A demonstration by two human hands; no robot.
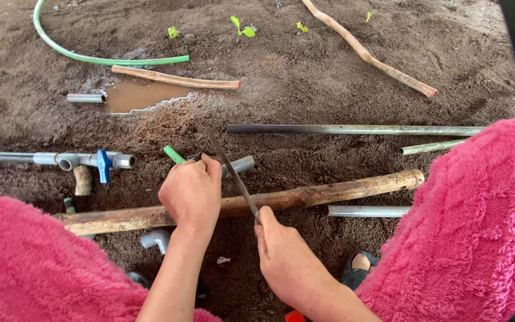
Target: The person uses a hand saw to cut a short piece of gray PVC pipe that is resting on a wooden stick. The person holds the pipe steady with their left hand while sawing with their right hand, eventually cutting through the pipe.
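Observation:
My left hand (192,194) is closed around a short grey pipe piece (241,164) that rests across a long wooden stick (329,192). A green pipe stub (173,154) pokes out just left of that hand. My right hand (287,256) grips the near end of a thin hacksaw blade (227,164), which slants up and left across the grey pipe beside my left fingers. My knees in fluffy pink fabric (478,226) frame both sides of the view.
On the soil lie a grey pipe with a blue valve (103,164), a long dark metal pipe (353,129), a short grey pipe (368,210), a green hose (90,58), a muddy puddle (138,95), a grey elbow fitting (156,240) and small seedlings (242,27).

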